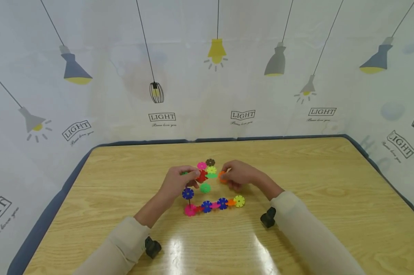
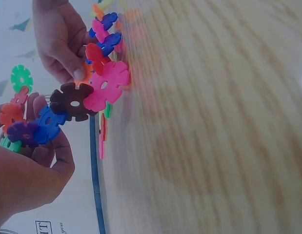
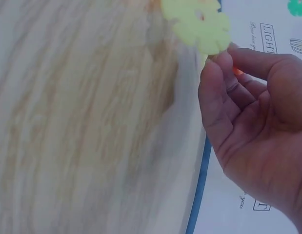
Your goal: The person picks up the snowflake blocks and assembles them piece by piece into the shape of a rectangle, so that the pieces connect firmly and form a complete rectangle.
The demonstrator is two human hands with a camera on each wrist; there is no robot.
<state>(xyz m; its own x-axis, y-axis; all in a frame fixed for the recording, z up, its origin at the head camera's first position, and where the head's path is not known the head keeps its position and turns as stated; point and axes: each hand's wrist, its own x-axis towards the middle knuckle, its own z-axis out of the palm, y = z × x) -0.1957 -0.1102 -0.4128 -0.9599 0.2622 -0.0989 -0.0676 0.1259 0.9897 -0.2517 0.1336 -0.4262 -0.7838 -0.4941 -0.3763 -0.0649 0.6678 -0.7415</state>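
Note:
Notched plastic discs are joined in a chain, its lower row on the table running from a pink disc (image 1: 190,210) to a yellow disc (image 1: 239,201). A brown disc (image 2: 74,102) and a blue disc (image 2: 49,124) link that pink disc up to the left hand (image 1: 174,184). The left hand grips this raised end, with a red disc (image 1: 202,176) at its fingertips. Right of it, the right hand (image 1: 240,175) pinches an orange disc (image 1: 222,176), apart from the red one. In the right wrist view, a yellow disc (image 3: 199,24) partly covers the right fingertips.
Beyond the hands lie loose discs: pink (image 1: 202,165), brown (image 1: 210,162) and yellow (image 1: 211,170). A green disc (image 1: 205,188) is between the hands and the lower row. The wooden table (image 1: 124,164) ends at a wall sheet (image 1: 193,76) printed with lamps.

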